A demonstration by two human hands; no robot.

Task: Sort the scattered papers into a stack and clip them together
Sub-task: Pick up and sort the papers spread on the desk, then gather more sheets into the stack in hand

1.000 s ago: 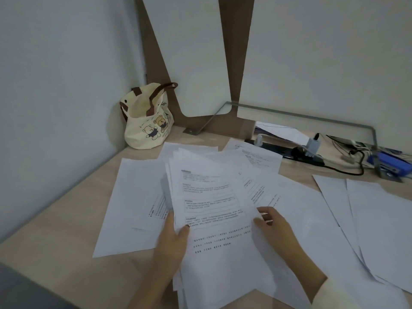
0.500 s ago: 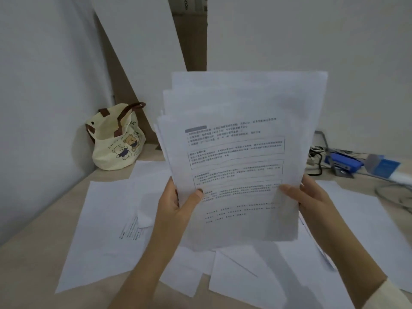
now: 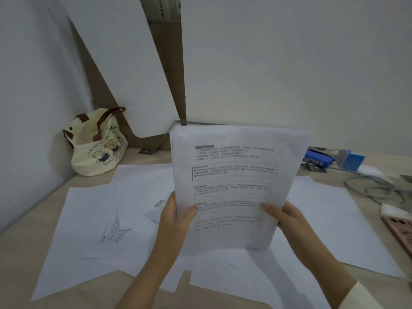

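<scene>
A stack of printed papers [image 3: 236, 175] stands upright on its bottom edge over the desk, its sheets squared together. My left hand [image 3: 176, 221] grips the stack's left edge, thumb on the front page. My right hand [image 3: 287, 217] holds the right edge the same way. Loose white sheets [image 3: 89, 219] lie scattered on the desk under and around the stack, some printed, some blank. More sheets [image 3: 330, 217] lie to the right. No clip is visible in either hand.
A cream tote bag [image 3: 98, 143] with bear prints sits in the back left corner. A blue stapler [image 3: 318, 159] and a blue-grey box [image 3: 350, 159] lie at the back right beside grey cables [image 3: 374, 186]. A pink tray [image 3: 401, 228] is at the right edge.
The papers went from lying on the desk to being lifted upright in both hands. Since half a second ago the uneven top edges have been squared and the stack lowered onto the desk.
</scene>
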